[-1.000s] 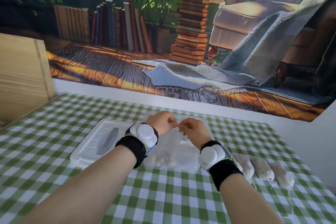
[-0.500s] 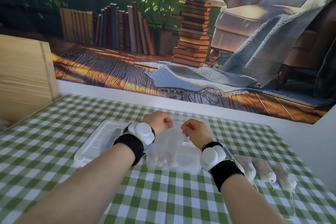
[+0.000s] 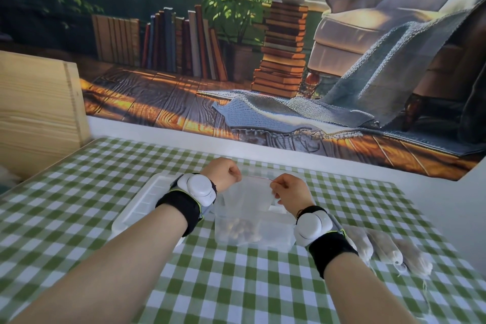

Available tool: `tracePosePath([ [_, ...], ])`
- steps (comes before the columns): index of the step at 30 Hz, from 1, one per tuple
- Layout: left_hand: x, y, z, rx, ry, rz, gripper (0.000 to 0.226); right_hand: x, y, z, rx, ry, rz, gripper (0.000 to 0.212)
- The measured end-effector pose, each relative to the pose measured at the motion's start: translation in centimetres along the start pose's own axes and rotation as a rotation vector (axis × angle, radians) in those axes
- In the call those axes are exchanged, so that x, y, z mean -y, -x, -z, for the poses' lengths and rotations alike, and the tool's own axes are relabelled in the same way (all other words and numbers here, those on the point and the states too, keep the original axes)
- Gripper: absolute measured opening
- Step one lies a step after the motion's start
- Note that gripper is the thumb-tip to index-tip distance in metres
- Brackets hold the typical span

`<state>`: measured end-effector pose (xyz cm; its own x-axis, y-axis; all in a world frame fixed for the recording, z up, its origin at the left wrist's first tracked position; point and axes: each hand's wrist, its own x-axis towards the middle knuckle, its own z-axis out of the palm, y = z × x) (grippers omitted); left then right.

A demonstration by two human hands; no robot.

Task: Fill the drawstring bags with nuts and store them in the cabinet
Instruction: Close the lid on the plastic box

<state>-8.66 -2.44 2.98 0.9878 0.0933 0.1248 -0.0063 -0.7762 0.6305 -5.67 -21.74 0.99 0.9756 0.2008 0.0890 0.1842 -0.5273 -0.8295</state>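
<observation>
Hands drawn wider apart, left hand [image 3: 223, 175] and right hand [image 3: 290, 191] pinching sheer drawstring bag [image 3: 247, 196], cord [image 3: 259, 178] taut between

Staged home-like set is indicated: green-checked bench [image 3: 236, 284] under the fingers [image 3: 275, 186], printed reading-room backdrop [image 3: 157, 102] hung beyond them, pine cabinet [image 3: 34, 113] to their left.

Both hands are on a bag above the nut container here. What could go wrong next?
1. The left hand and right hand both pinch the mouth of the drawstring bag, so neither is free to scoop. Releasing one could let the mouth collapse, and nuts from the clear container might scatter on the tablecloth.
2. The right forearm is close to the three filled bags near the tablecloth's right edge; a sweep could knock them off.
</observation>
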Motion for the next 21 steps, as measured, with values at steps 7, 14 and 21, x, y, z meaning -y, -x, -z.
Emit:
tracePosePath([
  [7,0.5,0.1,0.5,-0.01,0.041,-0.022,0.012,0.1,-0.1,-0.1,0.017,0.02,-0.017,0.012],
  [14,0.9,0.1,0.8,-0.039,0.099,-0.049,0.009,0.2,0.2,0.0,0.019,0.008,-0.023,0.016],
  [21,1.2,0.5,1.5,-0.058,0.135,-0.067,0.011,0.4,0.3,0.1,0.018,0.003,-0.056,0.015],
])
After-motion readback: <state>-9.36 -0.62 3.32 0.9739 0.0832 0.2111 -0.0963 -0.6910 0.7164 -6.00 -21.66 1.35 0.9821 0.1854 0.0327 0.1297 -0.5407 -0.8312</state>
